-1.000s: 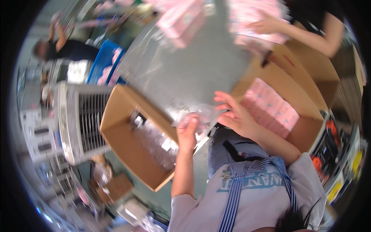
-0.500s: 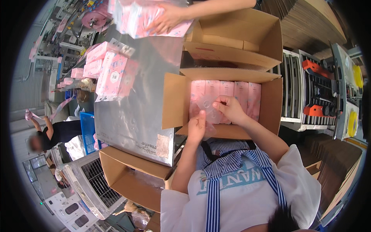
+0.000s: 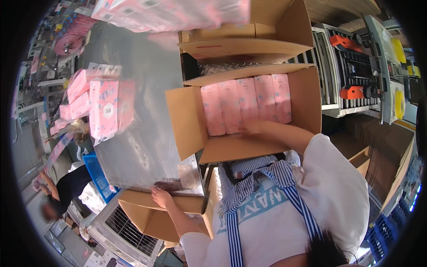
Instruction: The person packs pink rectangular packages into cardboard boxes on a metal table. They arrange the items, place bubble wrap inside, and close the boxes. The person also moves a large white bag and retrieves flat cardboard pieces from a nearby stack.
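My right hand [image 3: 253,127] is inside an upright cardboard box [image 3: 249,149], by the near end of a row of pink packs [image 3: 242,102] with small blue marks. Motion smears its fingers, so their pose is unclear. The packs stand side by side in the box. To the left, my left hand [image 3: 161,197] is at the near edge of a metal table [image 3: 138,147], above a second cardboard box [image 3: 164,221]. Its fingers are curled together; what they hold, if anything, is too small to make out.
A large bundle of wrapped pink packs [image 3: 178,13] is at the top, beside another open box [image 3: 249,49]. More pink packs [image 3: 104,107] stand at the table's left. A roller conveyor [image 3: 327,66] lies right; a person [image 3: 71,191] works far left.
My left hand has moved down and left from the box to the table edge. The clear plastic piece both hands held is out of sight. My right hand has lowered onto the packs.
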### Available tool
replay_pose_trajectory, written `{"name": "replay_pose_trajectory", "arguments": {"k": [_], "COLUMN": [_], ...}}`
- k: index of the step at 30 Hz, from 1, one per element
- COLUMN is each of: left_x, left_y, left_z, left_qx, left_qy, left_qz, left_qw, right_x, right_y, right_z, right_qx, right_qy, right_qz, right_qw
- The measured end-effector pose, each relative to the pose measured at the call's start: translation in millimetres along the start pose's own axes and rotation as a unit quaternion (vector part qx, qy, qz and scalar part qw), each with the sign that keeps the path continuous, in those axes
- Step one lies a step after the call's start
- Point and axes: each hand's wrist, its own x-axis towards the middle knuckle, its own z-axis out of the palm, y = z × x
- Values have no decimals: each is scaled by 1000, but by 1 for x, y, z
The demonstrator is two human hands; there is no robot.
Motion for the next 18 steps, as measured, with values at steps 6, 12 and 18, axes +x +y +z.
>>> {"name": "replay_pose_trajectory", "arguments": {"k": [6, 12, 18], "left_x": [19, 97, 240], "left_y": [15, 28, 108], "left_z": [-13, -64, -160], "left_qx": [-41, -165, -209], "left_qy": [18, 182, 286], "left_qz": [-4, 120, 194], "left_qw": [999, 962, 915], "right_x": [-4, -32, -51], "right_y": [106, 198, 84], "right_z": [-88, -40, 31], "right_qx": [-89, -255, -243], "right_qy": [276, 95, -159], "right_qz": [473, 208, 279], "right_qw": [832, 940, 915]}}
